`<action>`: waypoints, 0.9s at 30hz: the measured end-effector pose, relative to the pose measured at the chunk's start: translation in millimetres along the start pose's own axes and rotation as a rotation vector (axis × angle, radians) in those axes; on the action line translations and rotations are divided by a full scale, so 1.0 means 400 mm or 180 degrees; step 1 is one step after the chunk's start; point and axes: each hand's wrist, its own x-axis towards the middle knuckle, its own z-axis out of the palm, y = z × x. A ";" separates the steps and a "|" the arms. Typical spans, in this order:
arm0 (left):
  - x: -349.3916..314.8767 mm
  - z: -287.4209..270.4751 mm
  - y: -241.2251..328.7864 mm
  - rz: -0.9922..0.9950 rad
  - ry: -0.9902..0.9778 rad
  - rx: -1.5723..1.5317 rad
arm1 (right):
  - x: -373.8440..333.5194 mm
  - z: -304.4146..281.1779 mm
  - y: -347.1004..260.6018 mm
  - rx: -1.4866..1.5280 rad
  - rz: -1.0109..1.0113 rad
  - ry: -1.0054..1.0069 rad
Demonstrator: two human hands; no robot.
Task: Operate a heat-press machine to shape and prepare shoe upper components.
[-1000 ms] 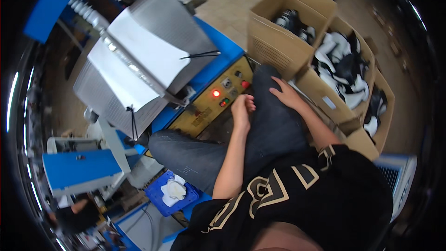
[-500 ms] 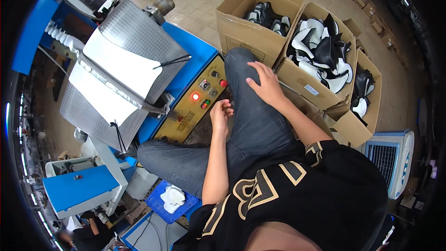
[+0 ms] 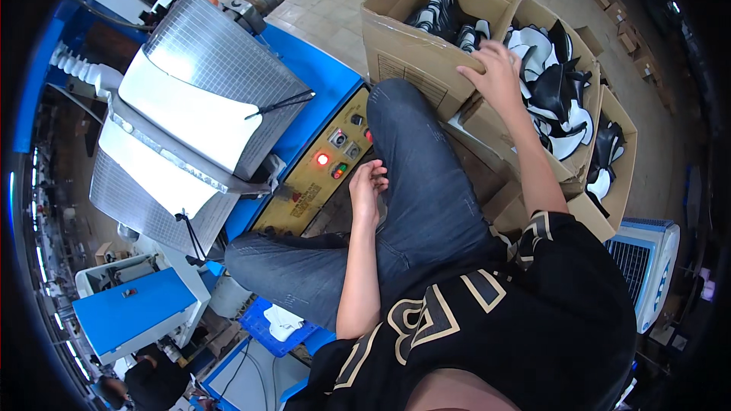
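Observation:
My right hand (image 3: pixel 497 80) reaches over the adjoining walls of two cardboard boxes, thumb and fingers apart, with nothing visible in it; its fingertips are blurred. Under and beside it, the middle box (image 3: pixel 487 131) holds a heap of black and white shaped pieces (image 3: pixel 560 91). The far box (image 3: pixel 415 68) has stacked black and white pieces (image 3: pixel 442 17) inside. My left hand (image 3: pixel 367 186) hangs loosely beside my right thigh, fingers half curled and apart, holding nothing I can see. Close to it is the machine's yellow control panel (image 3: pixel 311 183) with a lit red lamp (image 3: pixel 323 159).
A blue machine with curved grid-marked plates (image 3: pixel 198 49) and white sheets (image 3: pixel 190 110) stands at left. A third box (image 3: pixel 620 133) is at right, near an air cooler (image 3: pixel 643 266). A blue crate (image 3: pixel 259 327) with white pieces lies lower left. Another person (image 3: pixel 152 380) is beyond.
My right hand has lifted off my right thigh and moved far and right to the boxes. My left hand has stayed nearly in place. The view has shifted slightly.

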 end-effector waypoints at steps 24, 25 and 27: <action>-0.010 0.201 0.114 0.2155 0.0481 0.2196 | 0.529 0.274 0.299 -0.0503 0.0278 -0.3463; 0.001 0.253 0.150 0.2693 0.0244 0.2663 | 0.546 0.340 0.332 -0.1176 0.0251 -0.3827; 0.026 0.354 0.213 0.3060 -0.0328 0.3614 | 0.561 0.444 0.393 -0.1538 0.0143 -0.4373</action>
